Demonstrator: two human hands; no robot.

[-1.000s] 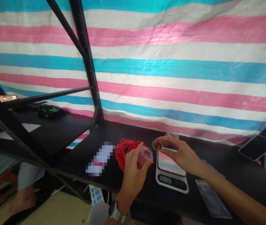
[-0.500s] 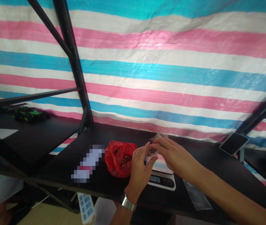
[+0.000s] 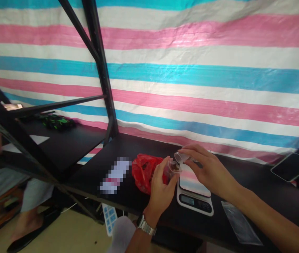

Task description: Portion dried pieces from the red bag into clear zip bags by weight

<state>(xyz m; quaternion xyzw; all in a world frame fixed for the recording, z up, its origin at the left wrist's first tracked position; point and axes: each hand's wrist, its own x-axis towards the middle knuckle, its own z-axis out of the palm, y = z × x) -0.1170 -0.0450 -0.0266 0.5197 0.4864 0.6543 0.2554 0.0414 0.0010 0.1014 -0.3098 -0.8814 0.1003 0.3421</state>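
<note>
My left hand (image 3: 161,188), with a metal watch on its wrist, grips a small clear plastic bag (image 3: 174,166) whose mouth is spread. Some dark bits show inside it. In my right hand (image 3: 208,168) is a small clear plastic cup (image 3: 180,157), tipped on its side with its rim toward the bag's mouth. Both hands are above a white kitchen scale (image 3: 195,203), whose display digits I cannot read. A red plastic bag (image 3: 144,173) with brown bits in it stands just left of my left hand, partly hidden by it.
A flat clear bag (image 3: 241,225) lies right of the scale. A phone (image 3: 293,167) leans at the right, and a blurred-out paper (image 3: 115,175) lies at the left. Black frame posts (image 3: 99,66) rise behind. A power strip (image 3: 109,218) hangs below the front edge; another person sits at far left.
My right hand has drawn back a little from the small bag, and the tipped cup now shows clearly at its mouth. The view has shifted, so everything appears farther right.
</note>
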